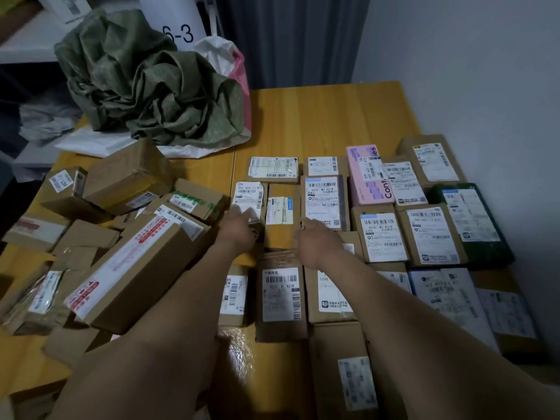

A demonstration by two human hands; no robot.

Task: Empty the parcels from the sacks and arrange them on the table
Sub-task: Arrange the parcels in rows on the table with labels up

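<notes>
Parcels (324, 201) are lying label-up in tidy rows across the right half of the wooden bench (327, 116), while a loose heap of cardboard boxes (130, 237) is sitting on its left half. The left hand (239, 227) is resting with fingers (247, 212) stretched flat on a white-labelled parcel (248, 197). The right hand (315, 241) is touching the neighbouring brown box (280, 225), its fingers hidden, so I cannot tell their state. A crumpled green sack (145, 83) is lying at the bench's far left, beside a white and pink plastic bag (239, 74).

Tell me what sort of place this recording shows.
Likely a parcel pickup or sorting room: labelled cardboard parcels in rows on a wooden table, emptied green sacks heaped behind, and a white sign reading 6-3.
</notes>
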